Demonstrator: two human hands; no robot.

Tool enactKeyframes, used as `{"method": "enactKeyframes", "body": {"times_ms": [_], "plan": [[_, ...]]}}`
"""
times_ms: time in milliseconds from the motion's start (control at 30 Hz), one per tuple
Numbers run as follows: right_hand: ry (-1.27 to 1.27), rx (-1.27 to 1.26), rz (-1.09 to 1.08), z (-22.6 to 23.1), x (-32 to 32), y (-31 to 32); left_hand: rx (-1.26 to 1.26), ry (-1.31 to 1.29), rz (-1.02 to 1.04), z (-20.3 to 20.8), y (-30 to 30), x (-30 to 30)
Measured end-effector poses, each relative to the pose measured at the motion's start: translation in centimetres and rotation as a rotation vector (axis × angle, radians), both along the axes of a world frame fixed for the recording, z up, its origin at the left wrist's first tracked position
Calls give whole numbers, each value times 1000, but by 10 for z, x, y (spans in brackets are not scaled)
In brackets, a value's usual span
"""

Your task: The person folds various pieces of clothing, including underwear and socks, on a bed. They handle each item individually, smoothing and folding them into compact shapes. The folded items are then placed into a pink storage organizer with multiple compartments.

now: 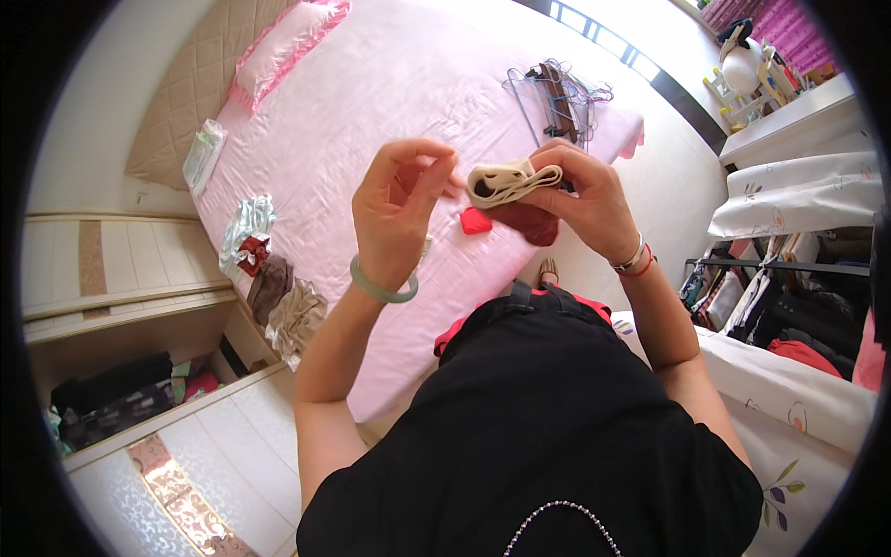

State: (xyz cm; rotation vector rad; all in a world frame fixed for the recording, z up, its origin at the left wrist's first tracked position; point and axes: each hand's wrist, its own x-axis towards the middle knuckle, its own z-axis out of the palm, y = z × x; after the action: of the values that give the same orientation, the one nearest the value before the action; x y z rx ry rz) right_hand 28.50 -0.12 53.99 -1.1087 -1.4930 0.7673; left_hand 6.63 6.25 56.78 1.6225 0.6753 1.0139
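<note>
A folded beige sock (506, 182) sits above the pink bed (371, 102), pinched in the fingers of the right hand (580, 200). The left hand (399, 209) hovers just beside it, empty, fingers loosely curled with thumb and forefinger nearly meeting. A red cloth (476, 221) lies on the bed below, hangers (557, 93) farther off.

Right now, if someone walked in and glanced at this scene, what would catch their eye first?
Probably the two raised hands in the middle: the right hand grips a rolled beige cloth, while the left hand, with a green bangle on its wrist, is held up just beside it. Behind them spreads the big pink bed, with a heap of hangers near its far edge and small folded clothes lined along its left side.
</note>
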Motion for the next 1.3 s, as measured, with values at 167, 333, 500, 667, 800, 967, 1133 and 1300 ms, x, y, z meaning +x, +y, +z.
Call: {"method": "enactKeyframes", "body": {"times_ms": [167, 333, 500, 667, 800, 967, 1133, 1300], "plan": [[-130, 194, -148, 4, -5, 2, -1065, -151, -497, -34, -30, -2], [-280, 455, -29, -2, -14, -6, -1300, -785, -554, -35, -36, 27], [-389, 469, -84, -18, -21, -25, -1144, -576, -278, -35, -29, 18], [-276, 284, -244, -22, -23, -32, -985, -495, -223, -45, -35, 23], [-115, 82, -396, -19, -31, -34, -1006, -577, -232, -42, -41, 28], [-122, -44, -350, -9, -30, -31, -927, -591, -359, -40, -43, 32], [-142, -141, -294, -5, -26, -27, -977, -493, -227, -43, -49, 36], [-665, 310, -223, 1, -18, -30, -1082, -488, -131, -47, -45, 32]]}}
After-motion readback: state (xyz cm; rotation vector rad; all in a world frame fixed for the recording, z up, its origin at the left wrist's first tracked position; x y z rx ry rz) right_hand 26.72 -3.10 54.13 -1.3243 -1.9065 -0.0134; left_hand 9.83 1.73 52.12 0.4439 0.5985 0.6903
